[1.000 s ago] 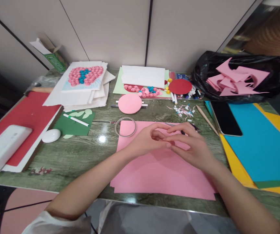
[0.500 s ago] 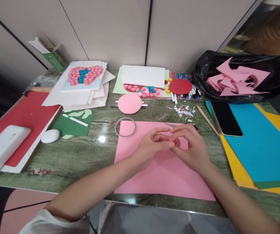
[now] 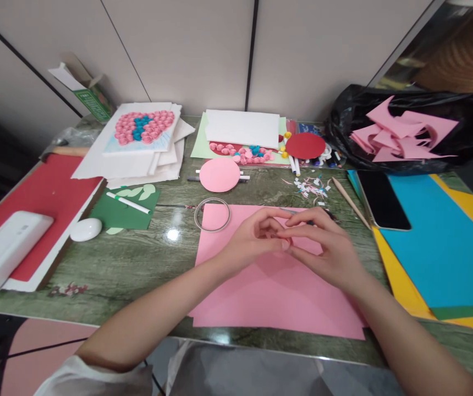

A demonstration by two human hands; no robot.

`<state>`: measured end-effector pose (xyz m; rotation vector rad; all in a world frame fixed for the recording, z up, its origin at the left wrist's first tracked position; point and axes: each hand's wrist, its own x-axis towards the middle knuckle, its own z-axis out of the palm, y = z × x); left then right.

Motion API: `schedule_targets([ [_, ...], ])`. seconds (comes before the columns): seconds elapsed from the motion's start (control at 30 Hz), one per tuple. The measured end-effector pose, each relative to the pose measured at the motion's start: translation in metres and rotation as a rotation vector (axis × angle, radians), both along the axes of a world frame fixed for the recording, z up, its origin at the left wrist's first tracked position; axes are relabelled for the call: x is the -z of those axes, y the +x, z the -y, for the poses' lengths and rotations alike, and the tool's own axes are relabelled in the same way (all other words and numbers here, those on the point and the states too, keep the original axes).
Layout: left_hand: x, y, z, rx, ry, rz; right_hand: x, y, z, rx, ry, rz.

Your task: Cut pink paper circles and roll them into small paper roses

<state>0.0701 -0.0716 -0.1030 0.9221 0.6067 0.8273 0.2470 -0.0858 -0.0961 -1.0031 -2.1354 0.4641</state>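
Observation:
Above the pink paper sheets (image 3: 253, 300), my left hand (image 3: 255, 236) and my right hand (image 3: 329, 245) meet fingertip to fingertip. Pinched between them is a small curled piece of pink paper (image 3: 287, 240), mostly covered by the fingers. Both hands are closed on it. Behind the fingers, a pointed metal tool (image 3: 287, 210) shows only in part. Left of my left hand, a metal ring (image 3: 196, 218) overlaps the sheet's upper left corner. Farther back, a pink paper oval (image 3: 219, 175) rests across several pens.
Blue card (image 3: 446, 247) lies at right under a phone (image 3: 385, 199), near a wooden stick (image 3: 350, 202). Pink scraps (image 3: 401, 135) fill a black bag (image 3: 339, 124). At left are green paper (image 3: 131, 217), a white mouse (image 3: 86, 229) and a rose-covered picture (image 3: 143, 129).
My right hand's fingers have straightened a little and shifted around the small pink paper. Both hands stay over the pink sheets; the table things look unmoved.

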Motion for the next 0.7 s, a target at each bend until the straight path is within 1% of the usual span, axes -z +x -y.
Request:
schedule_targets([
  [0.13, -0.002, 0.000, 0.000, -0.024, -0.015, -0.024, 0.002, 0.000, 0.000, 0.001, 0.022, 0.015],
  [0.23, -0.001, 0.002, 0.001, -0.037, -0.074, -0.004, 0.003, 0.001, -0.001, 0.010, 0.027, 0.009],
  [0.37, 0.002, 0.004, 0.003, -0.059, -0.184, 0.067, 0.002, 0.000, -0.001, 0.050, 0.053, -0.004],
  [0.5, 0.005, 0.007, 0.007, -0.094, -0.255, 0.150, 0.003, -0.004, 0.001, 0.103, 0.111, -0.021],
  [0.6, 0.007, 0.009, 0.009, -0.095, -0.290, 0.202, 0.006, -0.006, 0.003, 0.131, 0.114, -0.036],
  [0.7, 0.009, 0.009, 0.009, -0.105, -0.284, 0.208, 0.007, -0.007, 0.004, 0.143, 0.106, -0.048],
])
